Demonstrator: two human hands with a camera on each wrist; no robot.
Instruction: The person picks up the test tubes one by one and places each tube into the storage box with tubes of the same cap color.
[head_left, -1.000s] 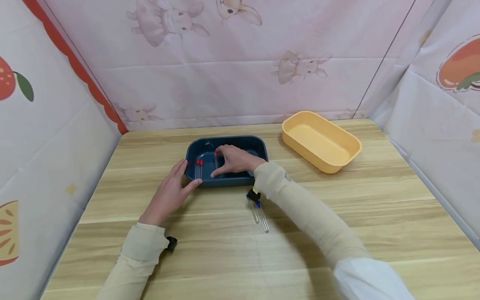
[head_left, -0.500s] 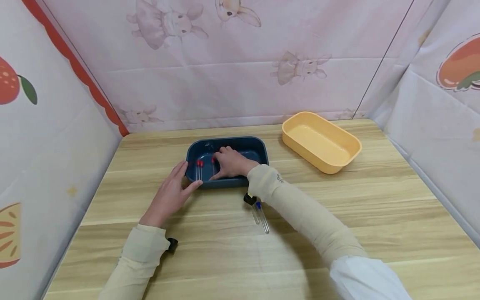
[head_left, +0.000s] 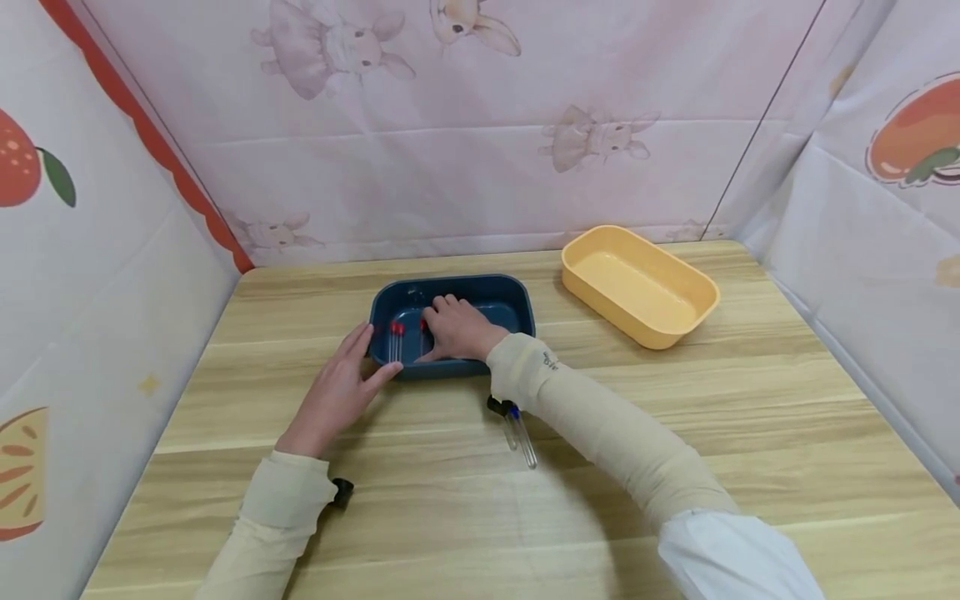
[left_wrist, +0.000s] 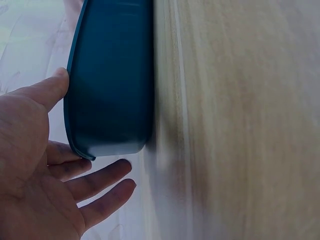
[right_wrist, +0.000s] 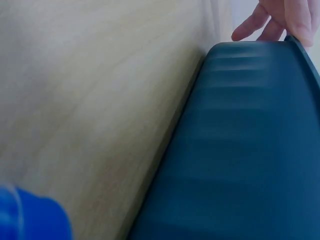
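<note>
My left hand [head_left: 333,387] holds the left end of a dark blue box [head_left: 442,367] across its front corner. In the left wrist view the thumb [left_wrist: 55,87] touches the rim, with the fingers around the corner. My right hand [head_left: 461,329] is inside the box, pinching a red-capped glass test tube between thumb and fingers; only its red cap [head_left: 423,325] and a little of the glass show. To its left, several red-capped test tubes [head_left: 396,343] lie side by side in the box. The right wrist view shows just the box's outer wall [right_wrist: 225,150].
Blue-capped test tubes [head_left: 528,442] lie on the wooden table [head_left: 420,517] under the right wrist, partly covered by its camera. At the back right stands a yellow box [head_left: 637,283]. Printed cloth walls [head_left: 450,183] enclose the table's back and sides.
My right hand has moved slightly left and toward the front of the box, bringing the red-capped test tube closer to the others. The left hand has stayed at the box's corner.
</note>
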